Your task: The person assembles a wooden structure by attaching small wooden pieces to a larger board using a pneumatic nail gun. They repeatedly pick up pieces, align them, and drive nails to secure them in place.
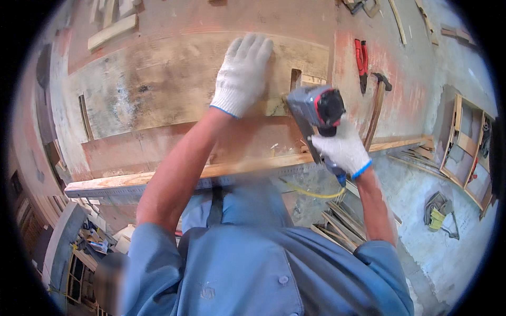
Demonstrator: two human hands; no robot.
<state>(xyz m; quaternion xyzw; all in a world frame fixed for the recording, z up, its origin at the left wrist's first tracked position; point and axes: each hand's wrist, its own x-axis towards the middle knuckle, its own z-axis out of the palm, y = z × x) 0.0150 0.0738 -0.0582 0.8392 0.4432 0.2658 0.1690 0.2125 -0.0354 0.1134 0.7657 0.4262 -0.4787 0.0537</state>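
Note:
A wide, stained wooden board [174, 79] lies across the workbench, with a narrow slot near its left end and a short notch near its right. My left hand [244, 73], in a white knit glove, rests flat on the board with fingers stretched out. My right hand [345, 150], gloved the same way, is wrapped round the handle of a grey and black nail gun [316, 108]. Its nose is by the board's lower right edge, near the notch; whether it touches is blurred. A yellow air hose [311, 194] runs from the blue fitting below the grip.
Right of the board lie red-handled pliers [361, 60] and a wooden-handled hammer [377, 105]. A long wooden strip [242, 166] lines the bench's front edge. Wood offcuts [112, 31] sit at the far left. On the right stand a wooden frame [458, 126] and a stapler-like tool [438, 213].

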